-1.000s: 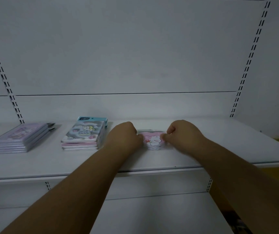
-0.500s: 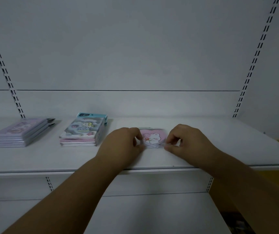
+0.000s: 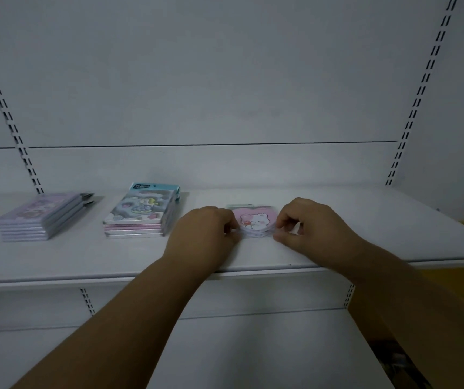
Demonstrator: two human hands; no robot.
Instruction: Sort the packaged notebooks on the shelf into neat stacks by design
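White shelf [image 3: 365,220]: left hand [image 3: 205,234] and right hand [image 3: 309,228] are pinching a pink heart-shaped notebook stack [image 3: 256,223] at mid-shelf — purple stack [image 3: 40,217], grey-blue stack [image 3: 141,214] lying leftward, label writing unreadable.

Both forearms reach fwd, roughly parallel, converging slightly. L hand [image 3: 205,234] knuckles up, fingers curled, fingertips pinching at its right side. R hand [image 3: 309,228] also curled, thumb and index pinching at its left side.
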